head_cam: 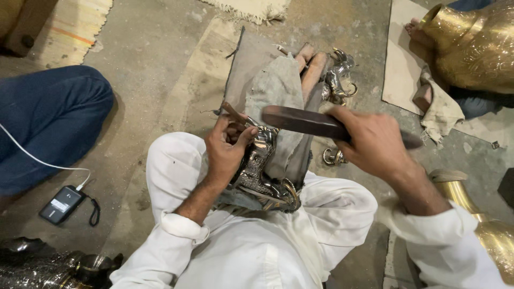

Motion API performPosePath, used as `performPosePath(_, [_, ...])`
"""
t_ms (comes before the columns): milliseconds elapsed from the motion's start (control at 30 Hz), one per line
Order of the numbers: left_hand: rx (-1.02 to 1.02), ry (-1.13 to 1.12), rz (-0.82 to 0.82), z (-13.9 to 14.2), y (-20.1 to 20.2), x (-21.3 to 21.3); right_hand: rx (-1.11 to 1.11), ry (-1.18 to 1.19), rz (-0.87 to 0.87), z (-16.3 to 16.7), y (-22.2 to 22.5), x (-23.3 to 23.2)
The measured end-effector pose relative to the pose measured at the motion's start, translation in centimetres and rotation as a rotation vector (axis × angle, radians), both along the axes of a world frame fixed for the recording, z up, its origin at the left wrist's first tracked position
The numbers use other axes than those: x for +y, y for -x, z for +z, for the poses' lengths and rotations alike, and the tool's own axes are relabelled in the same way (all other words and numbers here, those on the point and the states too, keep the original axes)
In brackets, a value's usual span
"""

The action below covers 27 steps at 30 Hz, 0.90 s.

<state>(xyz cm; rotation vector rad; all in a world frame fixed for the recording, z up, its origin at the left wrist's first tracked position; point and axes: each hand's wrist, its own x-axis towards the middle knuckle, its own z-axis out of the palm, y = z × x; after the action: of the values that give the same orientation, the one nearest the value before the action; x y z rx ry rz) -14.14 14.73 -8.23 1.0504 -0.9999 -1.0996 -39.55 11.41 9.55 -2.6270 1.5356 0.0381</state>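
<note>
Dark wooden mallet (308, 123) in right hand's (375, 142) grip — left hand (227, 147) pinches chisel (234, 113) on embossed silver piece (262, 171).

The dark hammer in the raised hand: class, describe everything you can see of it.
The hammer is a dark, flat-sided wooden bar, like a mallet, motion-blurred. The right hand grips it near one end; a short stub juts out beyond the fist. It lies nearly level, its free end above the silvery embossed metal piece that the left hand steadies.
</note>
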Motion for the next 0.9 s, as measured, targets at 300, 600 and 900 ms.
performPosePath(300, [-0.149, 0.12, 0.113, 0.6, 0.7, 0.5, -0.057, 0.358, 0.351, 3.7, -7.9, -4.4])
performPosePath(600, [-0.192, 0.13, -0.001, 0.6, -0.2, -1.0, 0.572, 0.181, 0.165, 6.6, -10.8, -5.5])
performPosePath(900, [-0.408, 0.158, -0.201, 1.7, -1.1, -1.9, 0.339, 0.174, 0.08, 6.7, -5.6, -4.3])
